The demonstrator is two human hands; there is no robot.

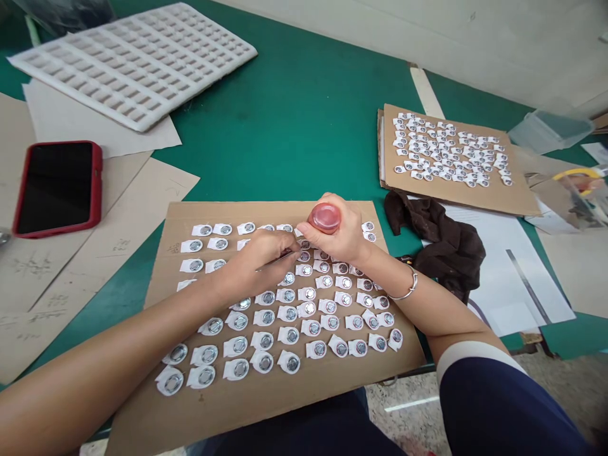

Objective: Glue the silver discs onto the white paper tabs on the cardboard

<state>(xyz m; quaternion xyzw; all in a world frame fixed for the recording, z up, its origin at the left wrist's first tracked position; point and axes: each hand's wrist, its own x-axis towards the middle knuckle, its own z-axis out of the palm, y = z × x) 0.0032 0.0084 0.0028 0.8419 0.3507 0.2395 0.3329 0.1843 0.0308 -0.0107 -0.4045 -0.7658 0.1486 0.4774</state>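
Many round silver pieces on white tabs (264,318) lie in rows on the near cardboard sheet (266,405), which rests partly on the green counter (294,126) and juts past the counter's edge toward the person's lap. I can see the right hand (344,231) over the far right part of that sheet, its fingers curled closed around a rounded red object (325,218). The left hand (261,256) is just beside it, over the sheet's far middle, its fingers pinched together on a thin metal tool (279,258); I can't make out the tip. To the left of the sheet lie loose papers (156,196) and a phone in a red case (59,187), and beyond its far left corner sits a white gridded tray (137,69). Just right of the sheet is a crumpled brown cloth (446,244). Past the sheet's far right corner, a 2nd board (510,201) carries more small pieces, with a clear box (551,132) farther out.
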